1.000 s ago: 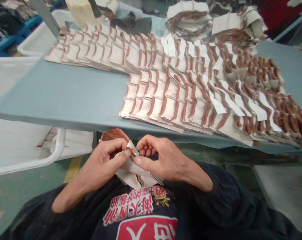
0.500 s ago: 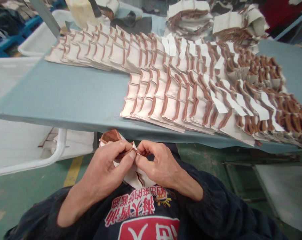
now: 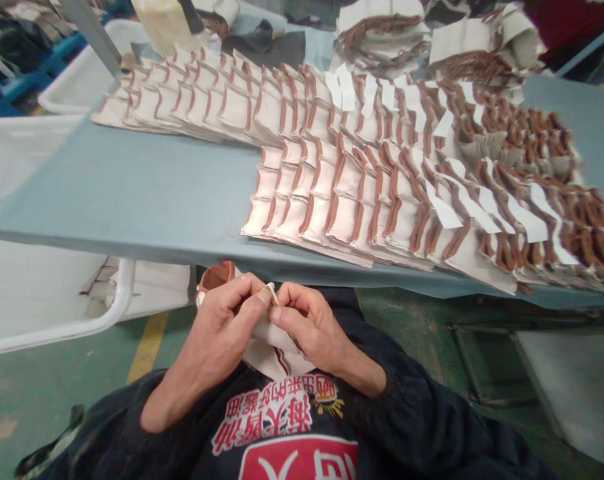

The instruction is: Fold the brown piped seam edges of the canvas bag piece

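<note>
A cream cloth piece with brown edging (image 3: pixel 277 355) is held in front of my chest, below the table's near edge. My left hand (image 3: pixel 227 333) pinches a narrow cream edge of it between thumb and forefinger; a brown part of the piece shows beyond the knuckles. Close beside it, my right hand (image 3: pixel 309 325) is closed on the same edge, its thumb and curled forefinger near the left thumb. The fingertips nearly meet, and the lower fingers are partly hidden.
On the blue-grey table (image 3: pixel 172 180) lie two long rows of overlapping cream and brown pieces (image 3: pixel 302 193) with white paper strips. Bundled stacks (image 3: pixel 382 33) stand behind. White bins (image 3: pixel 125 293) are at the left, and a grey panel (image 3: pixel 577 380) is low at the right.
The fingertips have shifted slightly on the cloth, and its pinched edge now stands up as a thin strip. Both forearms have drawn slightly inward.
</note>
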A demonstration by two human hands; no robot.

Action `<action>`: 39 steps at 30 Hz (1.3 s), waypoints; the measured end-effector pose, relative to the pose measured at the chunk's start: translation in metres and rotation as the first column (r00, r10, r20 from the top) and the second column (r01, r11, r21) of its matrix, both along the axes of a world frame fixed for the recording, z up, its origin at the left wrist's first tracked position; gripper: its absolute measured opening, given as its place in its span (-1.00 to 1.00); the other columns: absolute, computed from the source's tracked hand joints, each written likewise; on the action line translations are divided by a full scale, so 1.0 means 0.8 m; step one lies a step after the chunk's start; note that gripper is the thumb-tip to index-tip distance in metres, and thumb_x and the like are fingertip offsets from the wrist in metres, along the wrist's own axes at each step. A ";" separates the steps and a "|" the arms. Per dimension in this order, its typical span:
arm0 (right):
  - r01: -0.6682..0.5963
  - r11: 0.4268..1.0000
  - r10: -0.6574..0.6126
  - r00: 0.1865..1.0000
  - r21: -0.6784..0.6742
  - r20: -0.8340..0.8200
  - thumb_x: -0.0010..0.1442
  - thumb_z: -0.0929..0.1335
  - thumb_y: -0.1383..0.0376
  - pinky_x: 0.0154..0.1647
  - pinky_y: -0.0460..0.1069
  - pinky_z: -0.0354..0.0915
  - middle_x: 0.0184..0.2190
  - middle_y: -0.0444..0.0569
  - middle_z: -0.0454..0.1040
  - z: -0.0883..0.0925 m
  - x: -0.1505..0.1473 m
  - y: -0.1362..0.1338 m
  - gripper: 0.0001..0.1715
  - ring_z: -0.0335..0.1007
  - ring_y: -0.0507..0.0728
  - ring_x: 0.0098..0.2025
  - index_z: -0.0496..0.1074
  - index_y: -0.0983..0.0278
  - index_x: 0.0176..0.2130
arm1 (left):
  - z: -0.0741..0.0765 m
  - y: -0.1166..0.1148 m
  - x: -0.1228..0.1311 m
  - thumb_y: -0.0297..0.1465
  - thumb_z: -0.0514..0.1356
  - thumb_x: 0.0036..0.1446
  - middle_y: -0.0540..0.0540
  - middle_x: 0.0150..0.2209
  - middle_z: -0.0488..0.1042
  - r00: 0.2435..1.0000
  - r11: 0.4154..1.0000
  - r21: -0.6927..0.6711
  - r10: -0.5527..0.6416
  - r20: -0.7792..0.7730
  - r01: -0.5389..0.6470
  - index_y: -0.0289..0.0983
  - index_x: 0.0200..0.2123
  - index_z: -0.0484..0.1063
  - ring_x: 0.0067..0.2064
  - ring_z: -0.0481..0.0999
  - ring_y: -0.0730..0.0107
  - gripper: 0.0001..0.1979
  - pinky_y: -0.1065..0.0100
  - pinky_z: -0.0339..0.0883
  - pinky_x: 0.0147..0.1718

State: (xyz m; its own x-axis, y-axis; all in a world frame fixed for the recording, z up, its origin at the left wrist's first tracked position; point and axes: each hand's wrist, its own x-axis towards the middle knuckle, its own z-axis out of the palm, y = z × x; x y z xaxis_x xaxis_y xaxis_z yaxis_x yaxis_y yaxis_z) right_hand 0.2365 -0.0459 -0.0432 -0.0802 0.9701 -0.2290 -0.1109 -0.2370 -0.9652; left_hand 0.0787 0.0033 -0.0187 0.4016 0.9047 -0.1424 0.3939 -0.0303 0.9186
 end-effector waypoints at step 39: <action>-0.198 0.977 0.175 0.954 0.077 0.242 0.21 0.39 0.25 -0.38 -0.08 0.20 -0.50 -0.21 0.38 0.009 0.018 -0.009 -0.81 0.24 0.02 -0.43 0.31 0.23 -0.39 | 0.008 -0.016 -0.019 -0.30 0.11 0.34 0.11 -0.58 0.25 0.974 0.966 0.186 -0.148 -0.171 0.180 -0.23 -0.55 0.25 -0.52 0.21 0.49 -0.63 0.39 0.05 -0.50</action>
State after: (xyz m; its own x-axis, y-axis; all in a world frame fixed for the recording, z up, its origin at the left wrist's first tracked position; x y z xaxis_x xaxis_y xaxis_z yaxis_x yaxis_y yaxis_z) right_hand 0.2511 -0.0533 -0.0357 -0.2178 0.9617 -0.1664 0.1570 -0.1337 -0.9785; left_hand 0.0638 -0.0098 -0.0126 0.5344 0.8444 -0.0378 0.5048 -0.2829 0.8156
